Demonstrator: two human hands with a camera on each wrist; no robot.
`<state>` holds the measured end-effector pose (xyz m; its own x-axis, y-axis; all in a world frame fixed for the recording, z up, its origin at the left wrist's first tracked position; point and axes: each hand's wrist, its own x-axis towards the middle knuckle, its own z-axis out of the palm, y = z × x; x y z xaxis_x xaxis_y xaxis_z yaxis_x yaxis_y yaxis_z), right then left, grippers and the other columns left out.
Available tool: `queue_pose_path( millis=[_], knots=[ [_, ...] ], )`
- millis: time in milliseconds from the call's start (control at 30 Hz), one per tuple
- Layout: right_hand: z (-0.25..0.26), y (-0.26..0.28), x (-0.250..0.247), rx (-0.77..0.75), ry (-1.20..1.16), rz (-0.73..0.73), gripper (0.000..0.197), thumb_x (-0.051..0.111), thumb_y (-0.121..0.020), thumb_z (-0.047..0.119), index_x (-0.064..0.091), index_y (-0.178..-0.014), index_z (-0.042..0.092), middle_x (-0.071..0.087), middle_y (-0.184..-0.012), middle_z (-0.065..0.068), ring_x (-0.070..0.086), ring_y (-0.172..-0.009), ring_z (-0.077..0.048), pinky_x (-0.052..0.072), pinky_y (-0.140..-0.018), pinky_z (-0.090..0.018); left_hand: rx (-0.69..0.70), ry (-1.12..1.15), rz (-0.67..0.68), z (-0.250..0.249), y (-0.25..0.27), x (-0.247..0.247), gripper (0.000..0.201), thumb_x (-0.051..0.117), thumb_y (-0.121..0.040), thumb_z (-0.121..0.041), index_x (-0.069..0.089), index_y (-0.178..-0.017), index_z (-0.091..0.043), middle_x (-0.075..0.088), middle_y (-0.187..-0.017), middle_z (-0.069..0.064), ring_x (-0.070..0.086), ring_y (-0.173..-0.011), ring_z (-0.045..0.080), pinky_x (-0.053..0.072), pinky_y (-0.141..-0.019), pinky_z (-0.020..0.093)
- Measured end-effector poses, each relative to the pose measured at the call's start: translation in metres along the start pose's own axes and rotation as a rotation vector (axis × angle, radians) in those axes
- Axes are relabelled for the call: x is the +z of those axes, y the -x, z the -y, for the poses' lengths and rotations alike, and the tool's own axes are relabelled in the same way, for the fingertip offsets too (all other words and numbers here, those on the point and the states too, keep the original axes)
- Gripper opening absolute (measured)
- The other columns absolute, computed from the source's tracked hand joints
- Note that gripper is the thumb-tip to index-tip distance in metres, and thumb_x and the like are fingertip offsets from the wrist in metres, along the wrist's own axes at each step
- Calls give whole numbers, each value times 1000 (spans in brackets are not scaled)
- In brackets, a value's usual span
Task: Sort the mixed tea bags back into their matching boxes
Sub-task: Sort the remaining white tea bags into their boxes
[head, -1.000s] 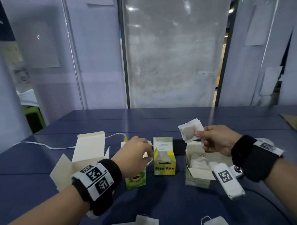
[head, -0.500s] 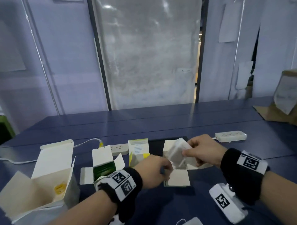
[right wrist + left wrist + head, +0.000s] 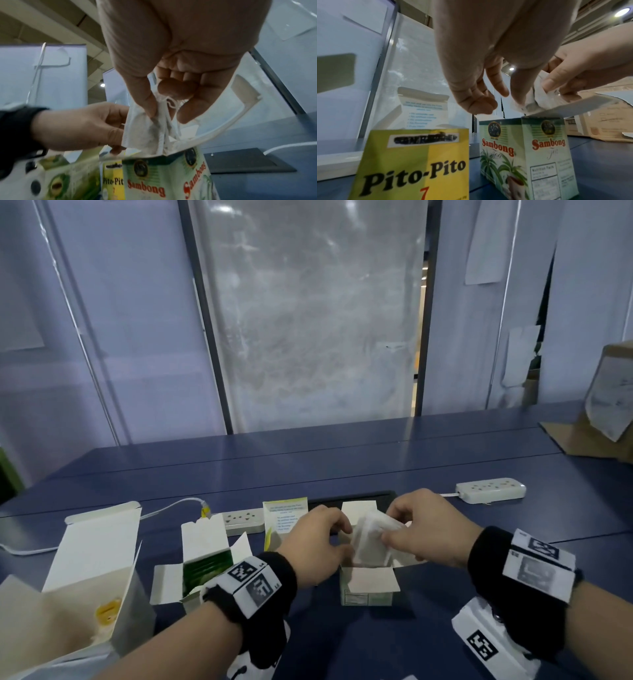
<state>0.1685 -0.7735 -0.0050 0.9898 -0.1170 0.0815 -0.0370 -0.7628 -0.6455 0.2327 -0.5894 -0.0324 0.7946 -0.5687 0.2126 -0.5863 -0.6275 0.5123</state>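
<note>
A bundle of white tea bags [image 3: 371, 539] stands in the mouth of the open green-and-white Sambong box [image 3: 370, 590]. My right hand [image 3: 390, 529] pinches its top edge between thumb and fingers [image 3: 163, 108], the string looped at my fingertips. The tea bags [image 3: 145, 129] hang down into the Sambong box [image 3: 164, 180]. My left hand [image 3: 342, 539] has curled fingers at the bundle's left edge, and its thumb [image 3: 518, 92] presses the tea bags [image 3: 537, 97]. The yellow Pito-Pito box [image 3: 412, 162] stands open just left of the Sambong box [image 3: 527, 155].
A green tea box [image 3: 205, 566] stands open left of my left wrist. A large white open box [image 3: 92, 570] fills the near left. Two power strips [image 3: 243, 520] [image 3: 491, 491] lie behind on the blue table [image 3: 376, 467]. A cardboard box [image 3: 603, 422] sits far right.
My right hand has lowered the tea bags from above the Sambong box into its mouth. My left hand has moved right from the green box to the bundle. The head view has turned right.
</note>
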Motion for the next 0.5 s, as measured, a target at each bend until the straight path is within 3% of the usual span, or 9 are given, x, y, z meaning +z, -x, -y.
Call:
queue_pose_path(
  millis=[133, 200, 267, 367, 433, 500],
  knots=[
    [-1, 2, 5, -91, 172, -12, 17, 67, -75, 23, 59, -61, 29, 67, -73, 8, 63, -69, -6, 54, -67, -27, -18, -138, 50, -3, -5, 4, 12, 65, -85, -31, 59, -95, -29, 46, -105, -14, 44, -87, 4, 25, -53, 9],
    [-1, 1, 5, -122, 193, -43, 16, 64, -77, 24, 59, -63, 29, 67, -73, 9, 63, -72, -7, 54, -71, -29, -7, -130, 70, 1, -8, 6, 12, 66, -85, -27, 63, -96, -24, 45, -102, -9, 50, -93, 12, 30, -64, 12],
    [0, -1, 3, -144, 233, -90, 12, 63, -77, 26, 60, -66, 30, 67, -74, 11, 61, -72, -6, 53, -73, -30, -17, -114, 100, 4, -9, 8, 14, 66, -85, -24, 65, -99, -19, 46, -98, -7, 49, -89, 14, 34, -73, 18],
    [3, 1, 3, -155, 285, -52, 12, 63, -75, 26, 59, -64, 28, 67, -73, 10, 61, -73, -8, 53, -70, -30, -19, -102, 100, 5, -9, 9, 11, 63, -84, -18, 69, -93, -15, 50, -90, -6, 46, -80, 11, 36, -70, 20],
    [4, 1, 8, -180, 350, 1, 3, 61, -73, 27, 61, -69, 26, 67, -77, 10, 62, -76, -10, 53, -71, -32, -31, -86, 84, 7, -10, 9, 15, 58, -84, -12, 71, -91, -14, 53, -85, -5, 48, -78, 11, 38, -68, 19],
    [3, 6, 9, -203, 420, 38, 9, 60, -72, 30, 64, -78, 25, 68, -82, 12, 61, -80, -9, 53, -73, -32, -47, -75, 93, 6, -11, 12, 19, 56, -83, -10, 72, -91, -13, 57, -86, -3, 50, -78, 12, 39, -68, 20]
  ],
)
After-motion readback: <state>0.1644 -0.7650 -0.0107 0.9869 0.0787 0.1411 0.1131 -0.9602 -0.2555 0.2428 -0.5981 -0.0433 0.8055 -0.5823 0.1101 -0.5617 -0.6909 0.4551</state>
